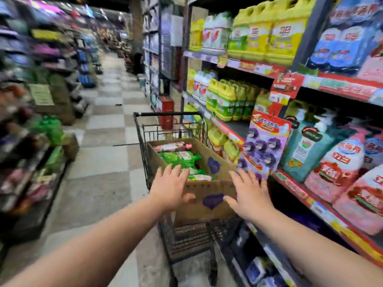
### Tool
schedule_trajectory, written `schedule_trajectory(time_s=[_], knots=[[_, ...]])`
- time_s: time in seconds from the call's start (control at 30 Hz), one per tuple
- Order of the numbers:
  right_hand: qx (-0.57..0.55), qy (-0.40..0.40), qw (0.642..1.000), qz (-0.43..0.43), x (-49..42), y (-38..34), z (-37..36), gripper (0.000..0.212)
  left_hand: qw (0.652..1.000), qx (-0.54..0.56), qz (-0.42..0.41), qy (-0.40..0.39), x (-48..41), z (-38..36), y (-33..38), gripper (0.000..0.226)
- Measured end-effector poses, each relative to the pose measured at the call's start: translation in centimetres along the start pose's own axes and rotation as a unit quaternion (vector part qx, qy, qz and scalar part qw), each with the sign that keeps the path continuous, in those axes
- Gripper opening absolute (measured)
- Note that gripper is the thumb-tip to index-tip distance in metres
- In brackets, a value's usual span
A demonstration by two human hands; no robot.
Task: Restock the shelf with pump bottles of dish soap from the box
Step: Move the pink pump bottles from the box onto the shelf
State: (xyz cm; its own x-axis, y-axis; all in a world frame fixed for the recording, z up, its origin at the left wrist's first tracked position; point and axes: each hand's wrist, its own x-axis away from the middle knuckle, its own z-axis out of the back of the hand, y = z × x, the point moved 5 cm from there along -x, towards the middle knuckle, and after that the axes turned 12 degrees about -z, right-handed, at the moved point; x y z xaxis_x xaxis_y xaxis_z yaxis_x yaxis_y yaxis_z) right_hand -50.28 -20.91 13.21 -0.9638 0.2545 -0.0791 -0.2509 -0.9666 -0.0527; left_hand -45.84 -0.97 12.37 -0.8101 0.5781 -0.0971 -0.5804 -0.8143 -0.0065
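aisle (107, 129) cart (169, 114), box (204, 192) of bottles (178, 158) flat on sides, crosswise

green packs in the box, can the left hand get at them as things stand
Probably yes. The left hand hovers with fingers straight and spread at the near rim of the box, whose top is uncovered. The green packs lie exposed right beyond it, and nothing stands between.

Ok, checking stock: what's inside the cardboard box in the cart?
Green items and pink items lie on top in the box; whatever sits beneath is covered.
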Motion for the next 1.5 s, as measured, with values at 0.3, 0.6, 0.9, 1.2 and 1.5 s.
schedule_trajectory(time_s=[0.3, 0.6, 0.9, 1.2, 1.5], knots=[[-0.002, -0.050, 0.996, 0.077, 0.3, -15.3, -4.1, 0.076, 0.997, 0.002, 0.079, -0.002, 8.6, -0.9, -12.7, 0.078], [0.004, -0.061, 0.995, 0.081, -5.2, -21.2, -5.3, 0.076, 0.995, 0.006, 0.096, 0.010, 7.4, -1.8, -18.9, 0.077], [-0.014, -0.075, 0.993, 0.093, -18.1, -28.7, -8.3, 0.080, 0.994, -0.031, 0.100, -0.016, -2.0, -1.8, -29.3, 0.079], [-0.020, -0.090, 0.994, 0.063, -31.2, -30.0, -10.0, 0.078, 0.998, -0.020, 0.049, -0.018, -15.2, -3.2, -35.1, 0.079], [-0.017, -0.156, 0.987, -0.031, -36.2, -25.2, -14.0, 0.076, 0.996, 0.052, -0.007, -0.074, -24.4, -9.3, -37.6, 0.080]])
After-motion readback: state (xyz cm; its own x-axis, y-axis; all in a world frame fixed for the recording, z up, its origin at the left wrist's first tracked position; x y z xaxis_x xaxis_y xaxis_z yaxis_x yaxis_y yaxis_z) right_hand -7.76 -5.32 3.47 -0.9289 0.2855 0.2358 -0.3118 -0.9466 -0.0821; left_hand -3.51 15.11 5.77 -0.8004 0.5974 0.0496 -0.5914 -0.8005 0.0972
